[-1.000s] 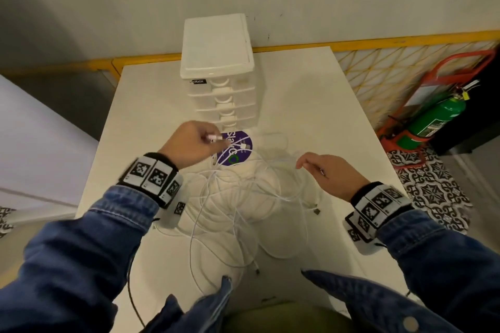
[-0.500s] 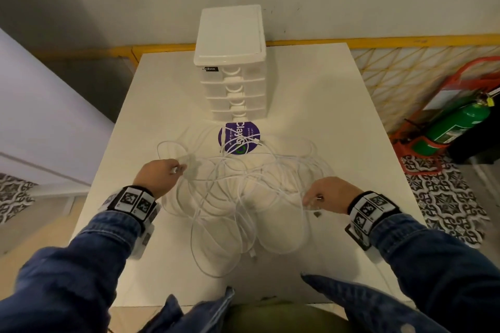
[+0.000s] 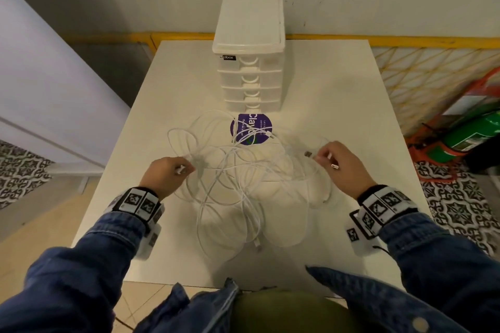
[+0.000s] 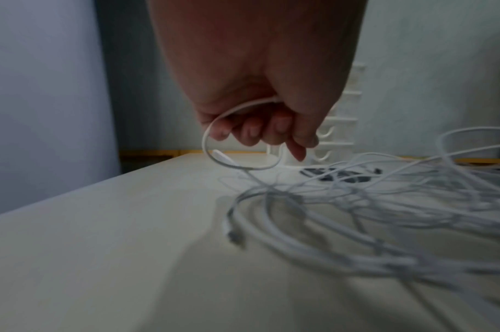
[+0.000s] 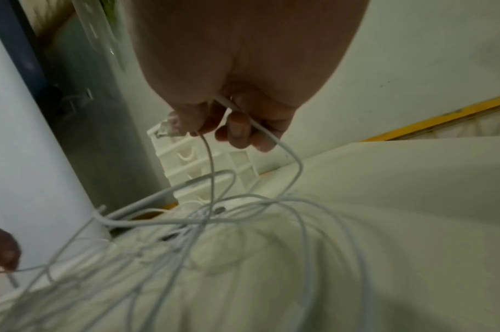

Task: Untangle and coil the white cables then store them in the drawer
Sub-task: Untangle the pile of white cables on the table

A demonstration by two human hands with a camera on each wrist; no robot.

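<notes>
A tangle of thin white cables (image 3: pixel 243 184) lies spread over the middle of the white table (image 3: pixel 338 84). My left hand (image 3: pixel 167 173) grips a cable end at the tangle's left side; in the left wrist view its curled fingers (image 4: pixel 254 130) hold a loop of cable (image 4: pixel 214 155). My right hand (image 3: pixel 335 162) pinches cable ends at the tangle's right side, with a metal plug (image 3: pixel 308 154) sticking out past the fingertips; the right wrist view shows two strands (image 5: pixel 271 139) running down from its fingers (image 5: pixel 237 130). A white drawer tower (image 3: pixel 249 62) stands at the back, all drawers pushed in.
A round purple sticker (image 3: pixel 251 130) lies under the cables in front of the drawers. A green fire extinguisher (image 3: pixel 470 132) on a red stand sits on the floor at the right. A pale cabinet (image 3: pixel 40 76) stands to the left of the table.
My left hand drew back from the sticker toward the tangle's left side, still holding its cable end. My right hand dipped to the table, picked up plug ends and lifted up and right.
</notes>
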